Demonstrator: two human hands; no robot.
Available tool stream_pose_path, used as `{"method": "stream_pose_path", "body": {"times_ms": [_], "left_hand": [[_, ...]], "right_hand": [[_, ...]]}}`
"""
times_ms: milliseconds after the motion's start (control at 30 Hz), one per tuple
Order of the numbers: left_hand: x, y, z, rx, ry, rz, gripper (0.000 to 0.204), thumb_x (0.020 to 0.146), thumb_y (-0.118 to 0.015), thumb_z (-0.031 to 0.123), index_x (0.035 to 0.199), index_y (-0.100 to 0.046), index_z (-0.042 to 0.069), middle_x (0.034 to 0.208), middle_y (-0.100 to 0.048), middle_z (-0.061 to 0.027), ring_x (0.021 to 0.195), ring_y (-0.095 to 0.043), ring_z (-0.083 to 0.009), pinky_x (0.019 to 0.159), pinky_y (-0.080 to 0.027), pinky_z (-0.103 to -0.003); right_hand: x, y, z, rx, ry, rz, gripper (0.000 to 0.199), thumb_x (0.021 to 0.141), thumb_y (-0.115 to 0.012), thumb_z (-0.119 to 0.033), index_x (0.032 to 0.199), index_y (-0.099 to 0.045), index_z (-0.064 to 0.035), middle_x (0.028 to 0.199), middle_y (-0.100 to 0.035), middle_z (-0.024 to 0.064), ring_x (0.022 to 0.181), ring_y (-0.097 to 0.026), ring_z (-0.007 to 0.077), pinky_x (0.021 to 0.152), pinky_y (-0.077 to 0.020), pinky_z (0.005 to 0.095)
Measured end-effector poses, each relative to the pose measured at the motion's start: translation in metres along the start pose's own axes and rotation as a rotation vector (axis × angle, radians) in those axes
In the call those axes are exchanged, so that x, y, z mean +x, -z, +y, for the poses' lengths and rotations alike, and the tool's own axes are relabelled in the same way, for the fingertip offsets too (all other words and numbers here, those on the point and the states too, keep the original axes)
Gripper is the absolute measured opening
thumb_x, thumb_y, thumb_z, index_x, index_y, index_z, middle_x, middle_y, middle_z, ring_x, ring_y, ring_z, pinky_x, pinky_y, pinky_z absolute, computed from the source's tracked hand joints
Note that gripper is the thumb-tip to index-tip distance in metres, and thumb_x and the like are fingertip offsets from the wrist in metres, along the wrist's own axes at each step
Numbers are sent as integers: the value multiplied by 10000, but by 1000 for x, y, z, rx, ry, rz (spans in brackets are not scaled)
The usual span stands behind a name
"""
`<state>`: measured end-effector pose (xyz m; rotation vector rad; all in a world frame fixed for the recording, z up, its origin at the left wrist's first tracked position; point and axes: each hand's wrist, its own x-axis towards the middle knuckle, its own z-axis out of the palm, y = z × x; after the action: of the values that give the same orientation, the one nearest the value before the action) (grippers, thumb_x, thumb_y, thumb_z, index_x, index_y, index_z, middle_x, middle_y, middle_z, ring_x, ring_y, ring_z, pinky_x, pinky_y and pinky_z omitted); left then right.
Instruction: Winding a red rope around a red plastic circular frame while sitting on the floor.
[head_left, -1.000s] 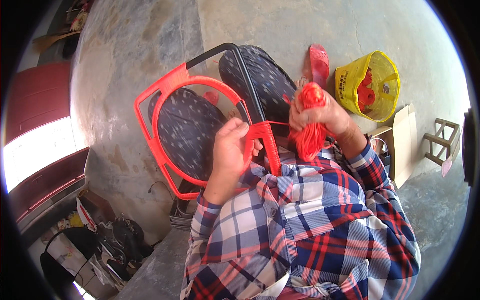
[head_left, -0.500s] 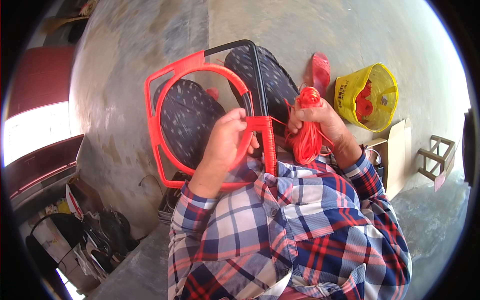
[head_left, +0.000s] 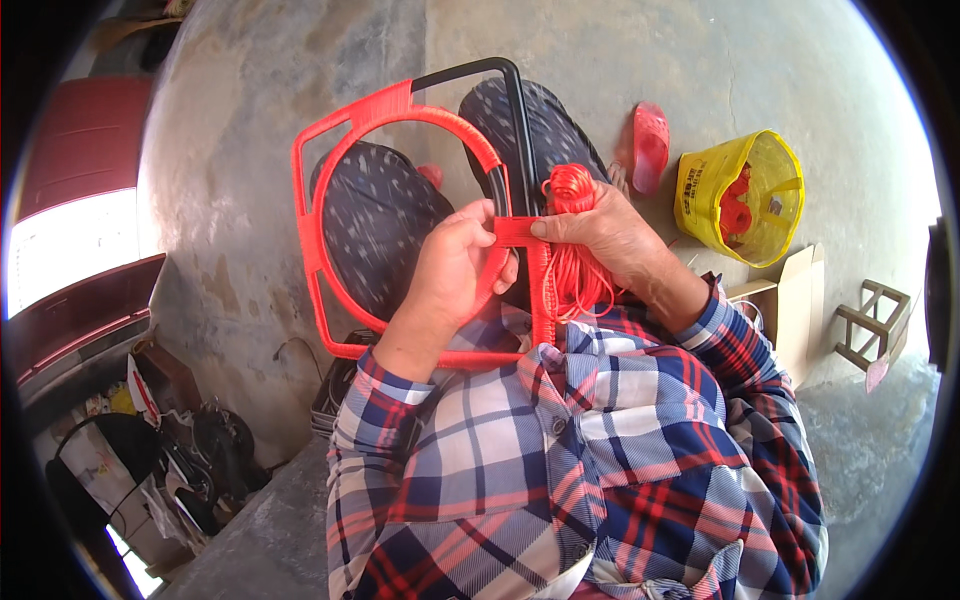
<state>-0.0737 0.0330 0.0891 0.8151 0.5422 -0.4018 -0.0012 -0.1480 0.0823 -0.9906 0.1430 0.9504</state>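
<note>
A rounded square frame (head_left: 303,205) with an inner ring (head_left: 440,118) rests across my knees, mostly wrapped in red cord. Bare black tube shows along its top right and on a short stretch of the ring. My left hand (head_left: 450,265) is closed around the ring's right side, beside the wrapped crosspiece (head_left: 515,232) that links ring and frame. My right hand (head_left: 615,240) holds a loose hank of red cord (head_left: 580,280) against the frame's right bar, its thumb pressed on the crosspiece. Part of the hank hides behind that hand.
To the right stands a yellow bag (head_left: 700,195) with red cord bundles inside, next to a red slipper (head_left: 650,150). Nearer are an open cardboard box (head_left: 797,310) and a small wooden stool (head_left: 872,325). Cluttered items (head_left: 205,450) lie at the lower left.
My right hand has moved left with the hank, from beside the frame up against its right bar, and its thumb now touches the crosspiece. My left hand keeps its hold.
</note>
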Motion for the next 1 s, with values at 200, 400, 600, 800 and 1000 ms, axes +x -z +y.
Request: {"method": "stream_pose_path", "body": {"times_ms": [200, 400, 600, 800, 1000], "left_hand": [[4, 1, -6, -56, -2, -37, 227, 742, -431, 90, 953, -495, 34, 770, -590, -120, 491, -548, -224, 416, -397, -319], [8, -4, -8, -2, -29, 20, 259, 703, -413, 57, 947, -493, 26, 750, -584, -128, 419, -488, -212, 364, -379, -301], [8, -11, -10, 59, -44, 66, 146, 705, -389, 49, 827, -469, 39, 659, -527, -108, 389, -454, -189, 340, -343, -300], [10, -9, -12, 35, -43, 52, 149, 730, -385, 41, 838, -487, 27, 659, -532, -107, 379, -451, -186, 337, -345, -300], [12, -5, -15, 178, -110, 54, 263, 739, -394, 74, 946, -526, -18, 740, -597, -120, 383, -460, -172, 338, -359, -272]], "right_hand": [[2, 4, 2, -15, -30, 34, 187, 782, -717, 31, 830, -564, -65, 760, -608, 6, 668, -621, 116, 627, -529, 286], [-5, -4, 2, 132, -25, 66, 143, 806, -698, 19, 877, -589, -40, 799, -632, 21, 690, -630, 118, 639, -531, 282], [-6, 2, 8, 22, 54, 32, 134, 826, -679, 15, 934, -609, -19, 828, -652, 30, 717, -636, 114, 673, -541, 275], [-7, 4, 6, -147, 53, -26, 133, 828, -670, 23, 935, -602, -17, 831, -650, 18, 717, -621, 95, 669, -542, 265], [-9, 4, 11, -101, 64, 55, 107, 830, -685, 1, 875, -597, -41, 798, -635, 1, 694, -606, 80, 628, -522, 262]]}}
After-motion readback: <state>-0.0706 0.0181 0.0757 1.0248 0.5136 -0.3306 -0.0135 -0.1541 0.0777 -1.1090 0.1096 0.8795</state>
